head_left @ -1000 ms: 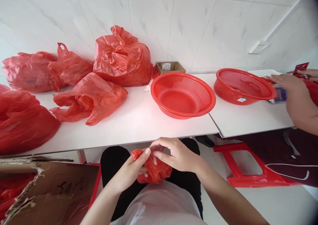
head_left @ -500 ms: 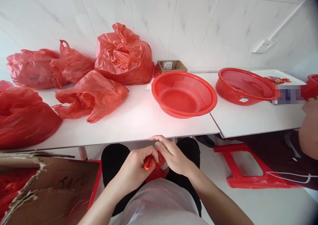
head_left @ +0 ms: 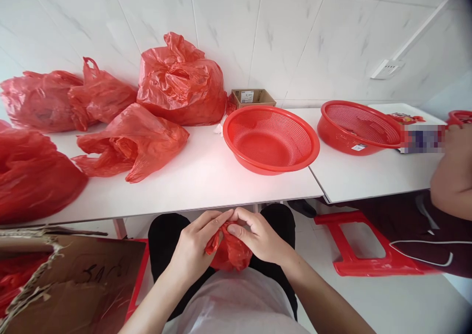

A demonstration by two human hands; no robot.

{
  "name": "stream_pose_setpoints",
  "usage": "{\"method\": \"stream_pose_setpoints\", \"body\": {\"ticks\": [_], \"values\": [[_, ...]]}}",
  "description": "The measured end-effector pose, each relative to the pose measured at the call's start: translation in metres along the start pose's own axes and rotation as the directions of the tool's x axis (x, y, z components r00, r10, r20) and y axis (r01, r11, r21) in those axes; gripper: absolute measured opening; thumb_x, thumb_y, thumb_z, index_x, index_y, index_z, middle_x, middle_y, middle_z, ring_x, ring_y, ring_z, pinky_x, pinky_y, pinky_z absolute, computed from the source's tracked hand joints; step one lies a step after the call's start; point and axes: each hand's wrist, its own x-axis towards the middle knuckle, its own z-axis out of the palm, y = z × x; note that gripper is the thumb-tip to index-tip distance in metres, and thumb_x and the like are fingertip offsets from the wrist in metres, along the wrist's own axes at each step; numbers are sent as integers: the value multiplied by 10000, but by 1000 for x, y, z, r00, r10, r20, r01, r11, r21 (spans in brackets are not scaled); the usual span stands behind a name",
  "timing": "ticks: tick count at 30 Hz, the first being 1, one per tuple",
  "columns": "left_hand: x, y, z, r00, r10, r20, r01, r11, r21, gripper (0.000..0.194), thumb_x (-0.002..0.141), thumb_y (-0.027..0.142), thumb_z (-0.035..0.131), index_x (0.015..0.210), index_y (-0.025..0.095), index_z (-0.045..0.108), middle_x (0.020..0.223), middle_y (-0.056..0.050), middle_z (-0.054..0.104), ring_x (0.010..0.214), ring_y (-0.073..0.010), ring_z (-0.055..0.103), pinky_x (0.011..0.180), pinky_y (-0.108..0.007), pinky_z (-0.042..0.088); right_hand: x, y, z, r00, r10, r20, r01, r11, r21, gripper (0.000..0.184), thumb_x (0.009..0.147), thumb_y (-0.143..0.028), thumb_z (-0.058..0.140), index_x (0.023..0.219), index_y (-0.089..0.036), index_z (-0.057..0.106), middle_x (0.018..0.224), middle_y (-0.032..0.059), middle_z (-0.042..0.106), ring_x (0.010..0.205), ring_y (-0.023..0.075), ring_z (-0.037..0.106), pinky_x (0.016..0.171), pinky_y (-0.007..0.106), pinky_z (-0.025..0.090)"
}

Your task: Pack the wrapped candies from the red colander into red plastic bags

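Observation:
A bunched red plastic bag (head_left: pixel 229 251) sits in my lap, pressed between both hands. My left hand (head_left: pixel 193 240) wraps its left side, fingers reaching over the top. My right hand (head_left: pixel 258 235) grips it from the right, and its fingertips nearly meet those of my left hand. Much of the bag's upper part is hidden behind my fingers. Beyond my hands, the near edge of a white table (head_left: pixel 206 189) runs across the view.
Several stuffed red plastic bags (head_left: pixel 182 83) lie on the table's left. Two red mesh basins (head_left: pixel 271 137) stand to the right, near a small cardboard box (head_left: pixel 253 98). A co-worker's arm (head_left: pixel 453 171) is at far right. A torn carton (head_left: pixel 73 280) is at lower left; a red stool (head_left: pixel 354 245) is on the floor.
The bag has gone from a small twist in my left fist to a rounder bunch held by both hands. The co-worker's hand has drawn back toward the right edge.

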Motion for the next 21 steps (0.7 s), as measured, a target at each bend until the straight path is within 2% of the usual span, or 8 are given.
{"method": "stream_pose_setpoints", "body": {"ticks": [3,5,9,11,14,17,19,21], "values": [[-8,-7,-5,998,-27,58,29,999,-33,475,937,98,475,1386,241,536,1230,-76,671,1094,-162,642,907,-232,513,0,-7,-6,988,-118,-95,86,954,-286,255,985,-321,480,784,-190,566,710,-20,583,637,105,501,642,233,395],[-20,-15,-10,995,-69,73,71,997,-23,454,943,138,498,1379,254,549,1251,-68,675,1110,-177,634,934,-261,511,-2,-4,-18,968,-180,-176,98,912,-398,258,983,-314,476,771,-195,562,692,-17,586,620,108,517,630,232,391],[-57,-30,-22,973,-208,100,211,977,-26,350,932,226,544,1250,305,665,1209,-40,708,1138,-229,618,947,-329,526,-9,24,-57,884,-170,-436,-77,865,-495,260,981,-363,477,788,-205,552,649,-22,570,561,117,504,586,239,376],[-74,-30,-25,946,-289,148,304,948,-93,290,931,275,547,1160,323,718,1183,-36,721,1195,-255,587,968,-359,523,-13,38,-72,852,-139,-505,-153,856,-494,274,976,-390,481,777,-208,534,614,-34,529,520,115,464,558,244,366],[-80,-18,-26,900,-341,273,416,858,-300,299,960,337,480,1062,309,760,1346,-45,629,1321,-291,489,1049,-436,468,-13,43,-74,831,-111,-545,-149,900,-409,280,977,-412,472,784,-213,513,633,-29,530,554,125,496,579,249,404],[-63,-5,-24,908,-358,220,418,718,-556,375,972,422,428,1083,278,756,1507,-56,468,1395,-335,393,1124,-528,353,-4,26,-60,812,-63,-581,-37,987,-158,282,989,-437,446,806,-227,488,691,-10,566,636,146,559,607,261,463],[-43,1,-22,919,-372,128,346,610,-713,417,964,476,422,1158,265,725,1446,-95,531,1380,-342,406,1144,-553,294,3,8,-50,830,-29,-557,48,999,20,279,990,-449,445,815,-235,478,691,-12,566,626,145,563,587,262,479],[-23,5,-18,911,-394,119,319,491,-811,442,963,491,423,1262,268,663,1237,-115,667,1258,-313,523,1111,-525,340,10,-10,-40,861,-43,-506,111,988,104,280,988,-449,459,811,-232,478,681,-18,566,603,133,556,581,256,485]]}}
